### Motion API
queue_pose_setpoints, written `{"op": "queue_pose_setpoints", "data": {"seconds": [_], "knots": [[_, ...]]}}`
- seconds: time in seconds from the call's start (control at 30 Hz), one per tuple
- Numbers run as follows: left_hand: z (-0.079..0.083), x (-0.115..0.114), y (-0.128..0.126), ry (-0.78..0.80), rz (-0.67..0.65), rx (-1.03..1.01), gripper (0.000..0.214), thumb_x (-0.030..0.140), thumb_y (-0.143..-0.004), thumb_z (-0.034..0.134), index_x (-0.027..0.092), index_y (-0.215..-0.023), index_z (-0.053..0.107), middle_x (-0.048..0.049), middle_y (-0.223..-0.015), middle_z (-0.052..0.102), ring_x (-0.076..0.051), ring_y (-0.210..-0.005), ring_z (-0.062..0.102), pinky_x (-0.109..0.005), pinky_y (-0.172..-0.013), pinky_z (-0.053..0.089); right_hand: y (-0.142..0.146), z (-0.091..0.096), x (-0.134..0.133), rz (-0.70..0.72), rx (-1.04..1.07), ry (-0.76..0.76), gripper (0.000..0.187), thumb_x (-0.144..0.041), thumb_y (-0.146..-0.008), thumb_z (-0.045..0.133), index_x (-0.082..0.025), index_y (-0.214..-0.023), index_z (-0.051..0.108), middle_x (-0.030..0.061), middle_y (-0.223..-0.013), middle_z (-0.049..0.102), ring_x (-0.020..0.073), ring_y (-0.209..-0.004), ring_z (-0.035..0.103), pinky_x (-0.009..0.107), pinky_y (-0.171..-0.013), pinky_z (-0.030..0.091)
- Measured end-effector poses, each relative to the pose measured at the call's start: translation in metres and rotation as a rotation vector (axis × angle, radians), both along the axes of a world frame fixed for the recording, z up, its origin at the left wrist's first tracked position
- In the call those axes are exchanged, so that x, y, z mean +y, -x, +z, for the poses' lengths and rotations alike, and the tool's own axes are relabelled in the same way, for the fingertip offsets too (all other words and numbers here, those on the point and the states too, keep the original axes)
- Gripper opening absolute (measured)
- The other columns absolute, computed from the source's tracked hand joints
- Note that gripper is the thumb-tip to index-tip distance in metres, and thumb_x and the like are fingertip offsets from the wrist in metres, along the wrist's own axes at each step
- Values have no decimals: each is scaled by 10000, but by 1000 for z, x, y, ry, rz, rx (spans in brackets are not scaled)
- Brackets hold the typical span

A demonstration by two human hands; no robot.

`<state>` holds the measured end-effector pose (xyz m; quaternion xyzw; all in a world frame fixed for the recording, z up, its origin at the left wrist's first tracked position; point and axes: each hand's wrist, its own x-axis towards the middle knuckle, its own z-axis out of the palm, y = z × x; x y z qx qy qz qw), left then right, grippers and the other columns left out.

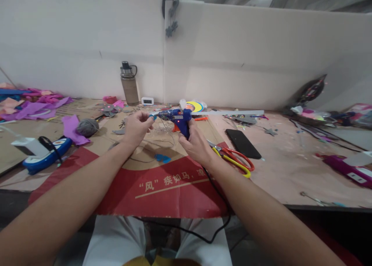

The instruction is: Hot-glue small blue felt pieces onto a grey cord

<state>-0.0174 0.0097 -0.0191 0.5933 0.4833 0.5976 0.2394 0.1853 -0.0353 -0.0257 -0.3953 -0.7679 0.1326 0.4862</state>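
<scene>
My right hand point(195, 142) is wrapped round the handle of a blue hot glue gun point(183, 122), whose nozzle points left. A long whitish glue stick point(229, 113) sticks out of its back end. My left hand point(137, 127) pinches a small blue piece point(153, 117) right at the nozzle tip; whether the two touch I cannot tell. Below the hands, blue cut pieces point(162, 158) lie on the cardboard, near a loose strand of grey yarn. Red-and-yellow-handled scissors point(236, 159) rest beside my right wrist.
A black phone point(243, 143) lies right of the scissors. On the left are a grey yarn ball point(87, 127), purple felt scraps point(43, 109) and a blue power strip point(48, 157). A bottle point(130, 86) stands by the white partition. The gun's black cable point(216, 235) hangs over the table edge.
</scene>
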Motion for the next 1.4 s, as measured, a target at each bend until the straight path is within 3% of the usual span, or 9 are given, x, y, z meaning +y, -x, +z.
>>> {"op": "queue_pose_setpoints", "data": {"seconds": [0.23, 0.57, 0.87, 1.03, 1.23, 1.4], "knots": [[2, -2, 0, 1, 14, 1, 116, 270, -711, 647, 161, -718, 607, 16, -531, 589, -89, -432, 550, -184, -399, 421, -2, 1, -1, -55, 32, 20, 353, -196, -789, 484, -174, -1141, 481, 60, -891, 558, 184, -736, 491, 392, -767, 484], [2, -3, -1, -21, 82, 74, 128, 292, -712, 655, 172, -749, 630, 10, -558, 601, -105, -461, 544, -210, -422, 431, 0, 6, -4, -6, 46, 32, 493, -198, -800, 497, -182, -1291, 453, 119, -1097, 593, 241, -948, 557, 457, -936, 450], [0, 0, 4, -95, 202, 240, 141, 321, -743, 627, 186, -731, 661, 14, -578, 580, -110, -525, 501, -222, -490, 359, 1, 7, -5, 2, 89, 57, 392, -232, -824, 494, -194, -1214, 492, 104, -1057, 599, 249, -1026, 551, 469, -980, 438], [2, -2, 2, -109, 216, 255, 124, 307, -736, 634, 186, -723, 659, 16, -593, 595, -113, -547, 515, -240, -551, 377, 0, 4, -4, -16, 46, 26, 427, -198, -794, 494, -187, -1221, 479, 107, -1072, 595, 245, -976, 557, 460, -948, 448], [6, -7, -1, -141, 249, 299, 84, 267, -711, 641, 186, -688, 637, 17, -619, 607, -111, -556, 511, -240, -582, 394, 1, -4, 0, -58, -34, 6, 438, -175, -765, 489, -172, -1201, 455, 77, -888, 590, 206, -725, 536, 399, -724, 502], [2, -4, 0, -116, 219, 266, 102, 279, -705, 633, 181, -681, 648, 4, -624, 614, -121, -575, 518, -237, -559, 381, 2, -8, 1, -36, -104, -36, 447, -158, -760, 485, -190, -1203, 432, 115, -994, 613, 248, -851, 580, 439, -809, 503]]}}
